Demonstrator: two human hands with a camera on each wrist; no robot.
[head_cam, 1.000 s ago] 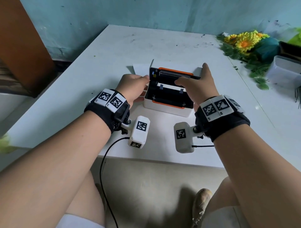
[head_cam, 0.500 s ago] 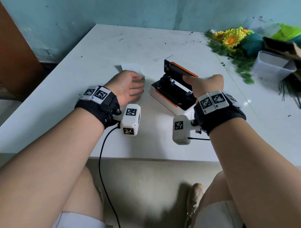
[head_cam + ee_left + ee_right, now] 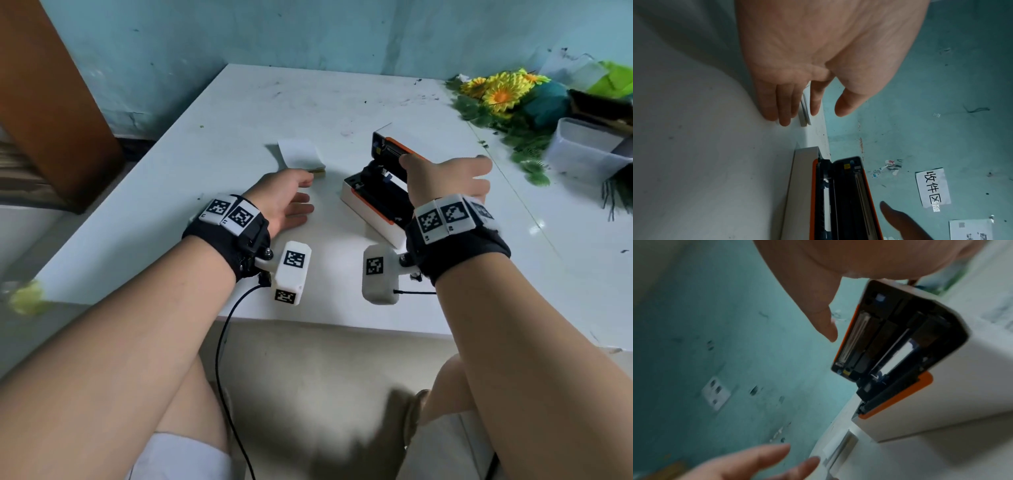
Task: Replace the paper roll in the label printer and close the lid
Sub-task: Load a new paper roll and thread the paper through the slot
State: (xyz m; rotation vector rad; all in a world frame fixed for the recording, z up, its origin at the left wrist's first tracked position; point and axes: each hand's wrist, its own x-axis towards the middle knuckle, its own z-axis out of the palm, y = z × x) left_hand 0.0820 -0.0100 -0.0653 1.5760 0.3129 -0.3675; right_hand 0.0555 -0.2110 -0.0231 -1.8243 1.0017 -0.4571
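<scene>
White label stack [image 3: 301, 156] just beyond relaxed, empty left hand [image 3: 284, 202]; right hand [image 3: 445, 178] spread over open-lidded printer [image 3: 373, 202], contact unclear. Fetching stage; next: pinch stack.

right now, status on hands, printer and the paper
Left hand open, fingertips at the paper stack, not gripping. Right hand open over the label printer, lid still up. Nothing blocking the bay.
</scene>
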